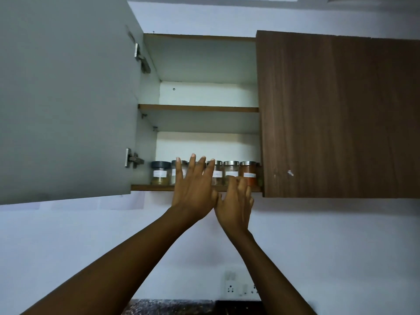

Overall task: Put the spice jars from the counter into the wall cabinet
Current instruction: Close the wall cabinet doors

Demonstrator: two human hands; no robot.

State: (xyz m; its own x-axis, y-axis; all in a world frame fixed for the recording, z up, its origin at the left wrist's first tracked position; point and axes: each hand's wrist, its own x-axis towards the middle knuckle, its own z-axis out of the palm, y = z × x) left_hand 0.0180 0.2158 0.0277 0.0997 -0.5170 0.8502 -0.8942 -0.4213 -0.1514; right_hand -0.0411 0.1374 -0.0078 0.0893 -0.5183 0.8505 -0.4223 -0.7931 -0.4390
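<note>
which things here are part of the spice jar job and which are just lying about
Job: spice jars, wall cabinet, its open grey door, left hand, right hand, dark counter.
Lying about: wall socket, closed wooden door.

Your left arm (118,258) and right arm (275,271) both reach up and forward, bare, drawing together toward the middle. Your left hand (194,187) is the higher one, its back toward you, the fingers straight, spread and pointing up. Your right hand (235,206) is just beside and below it, back also toward you, fingers close together, slightly bent and blurred at the tips, the thumb close to the left hand's edge.
</note>
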